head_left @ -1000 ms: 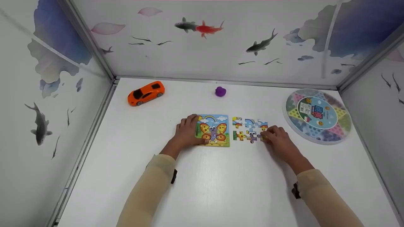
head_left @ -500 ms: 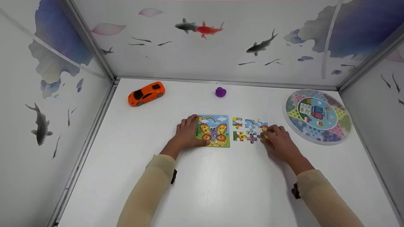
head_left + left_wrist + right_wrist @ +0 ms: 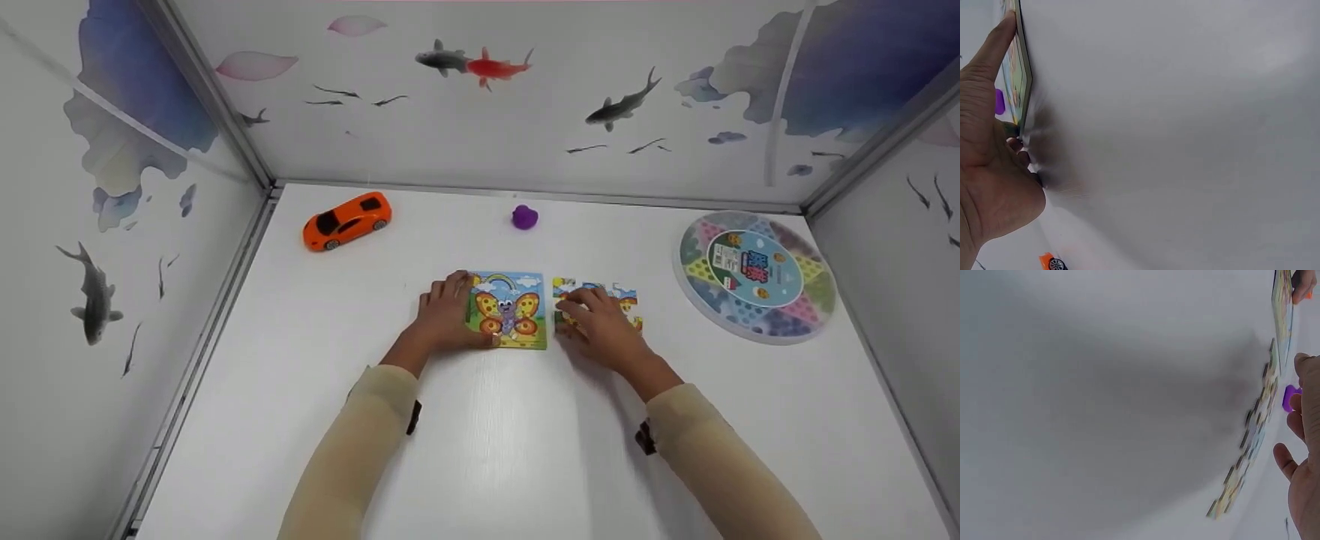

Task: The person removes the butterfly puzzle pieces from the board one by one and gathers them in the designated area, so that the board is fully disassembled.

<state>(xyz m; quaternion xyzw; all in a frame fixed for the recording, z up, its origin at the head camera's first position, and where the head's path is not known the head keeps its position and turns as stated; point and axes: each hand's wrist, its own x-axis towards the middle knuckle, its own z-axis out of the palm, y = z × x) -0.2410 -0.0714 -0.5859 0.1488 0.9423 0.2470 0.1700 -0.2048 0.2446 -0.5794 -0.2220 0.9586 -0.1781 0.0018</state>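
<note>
A square puzzle board (image 3: pixel 517 304) with a butterfly picture lies flat on the table. My left hand (image 3: pixel 444 319) grips it at the left side, thumb over the lower edge and fingers around the upper left corner. In the left wrist view the thumb lies on the board (image 3: pixel 1021 79). Loose jigsaw pieces (image 3: pixel 628 301) form rows just right of the board, partly hidden under my right hand (image 3: pixel 604 330). The right wrist view shows that hand (image 3: pixel 1309 427) above the pieces (image 3: pixel 1252 424), fingers loosely bent, nothing held between them.
At the back left stands an orange toy car (image 3: pixel 347 222). A small purple toy (image 3: pixel 525 217) sits at the back middle. On the right lies a round board game box (image 3: pixel 754 277). Patterned walls (image 3: pixel 525 142) border the table at the back and sides.
My right hand has left the lower right piece and moved left, over the left part of the rows. The left hand and the board have stayed in place.
</note>
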